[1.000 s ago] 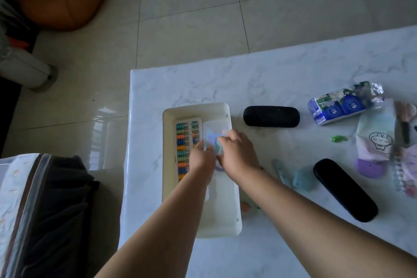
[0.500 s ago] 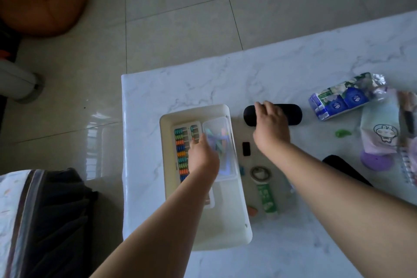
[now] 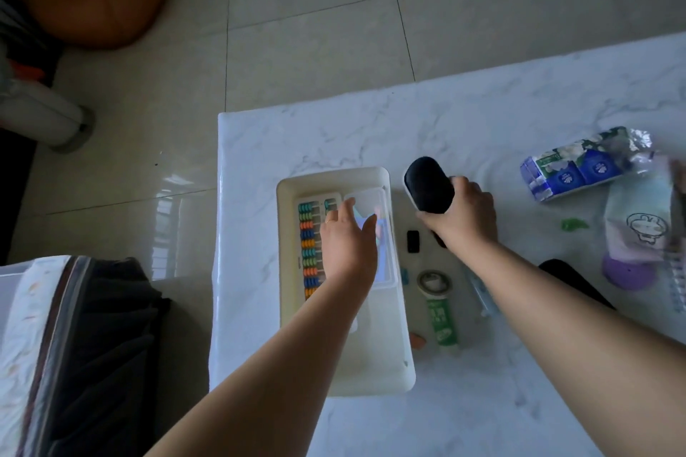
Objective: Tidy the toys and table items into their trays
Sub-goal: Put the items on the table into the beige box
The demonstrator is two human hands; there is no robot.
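A white tray point(image 3: 393, 375) lies on the marble table point(image 3: 482, 122) near its left edge. Inside it are a colourful abacus point(image 3: 310, 252) and a clear plastic box point(image 3: 384, 234). My left hand point(image 3: 347, 245) rests over the abacus and the box, fingers spread on the box's lid. Just right of the tray, my right hand point(image 3: 462, 215) grips a black oval case point(image 3: 428, 189) and holds it tilted up off the table.
Right of the tray lie a small black block point(image 3: 412, 242), a tape roll point(image 3: 433, 283), a green tube point(image 3: 441, 323) and an orange bit point(image 3: 418, 340). Farther right are a tissue pack point(image 3: 579, 167), a bunny pouch point(image 3: 638, 226), a purple lid point(image 3: 627, 275) and another black case point(image 3: 571, 278).
My right hand left the tray, reached right to the black case, closed on it and lifted it. My left hand stayed on the clear box in the tray.
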